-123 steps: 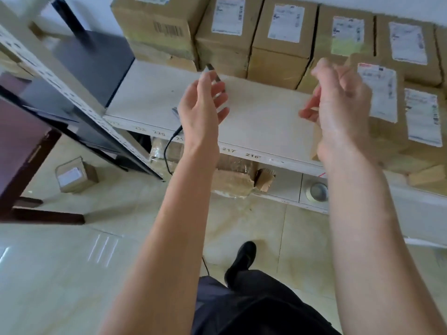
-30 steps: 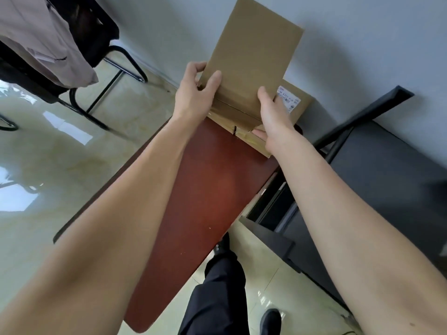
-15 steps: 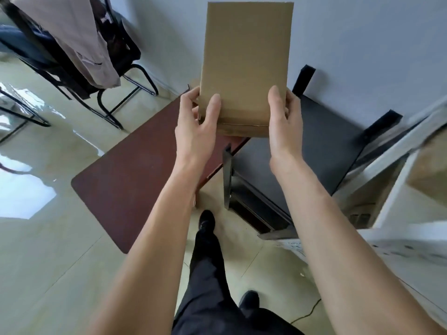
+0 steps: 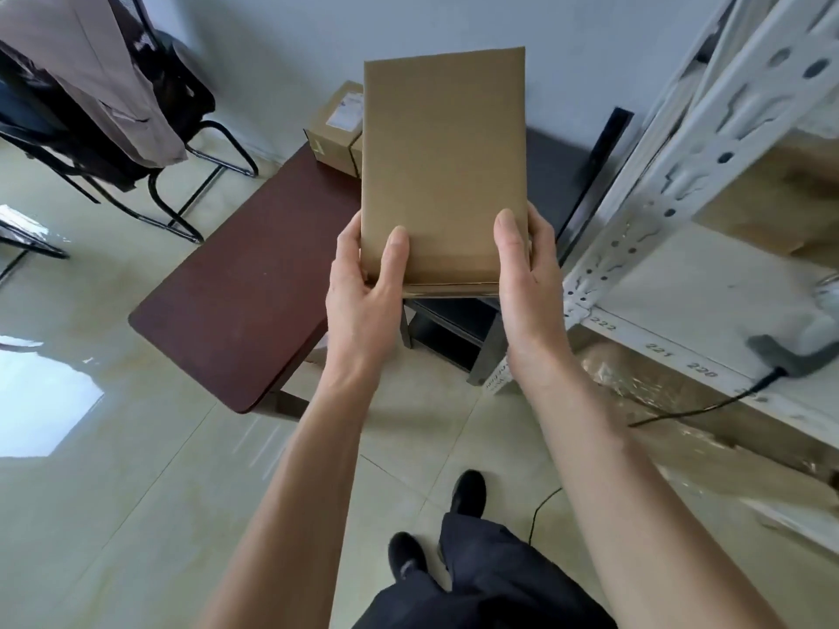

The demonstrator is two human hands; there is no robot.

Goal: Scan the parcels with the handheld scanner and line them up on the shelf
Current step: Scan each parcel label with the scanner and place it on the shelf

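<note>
Holding a flat brown parcel (image 4: 442, 168) up in front, both hands on its near end: left hand (image 4: 363, 283) w/ thumb laid over the front face and fingers (image 4: 352, 233) curled round the left edge; right hand (image 4: 529, 274) mirrors it, thumb on the face, the rest wrapped behind the right edge. Parcel's plain side faces the camera, no label in sight, and it stands roughly upright, in the air between the desk and the shelf, touching neither.

Round about: a dark red desk (image 4: 240, 301) sits low to the left, w/ a second parcel (image 4: 333, 129) w/ white label at its far end by the wall, partly hidden behind the held one. A black stand (image 4: 458, 324) is right under the hands, btwn desk and shelf. White metal shelf (image 4: 672, 283) on the right, perforated upright post slanting across, nos. 222, 221, 220 on its front lip. Handheld scanner (image 4: 794, 351) lies at the shelf's front edge, grey handle toward us, black cable trailing off to the floor; well apart from either hand. Brown boxes blur at the right edge of the shelf. Clear plastic-wrapped stuff on the lower tier. Far left, a black chair (image 4: 150, 129) w/ a beige garment (image 4: 91, 70) draped on it. Pale glossy tile floor, person's dark trousers and black shoes below.
</note>
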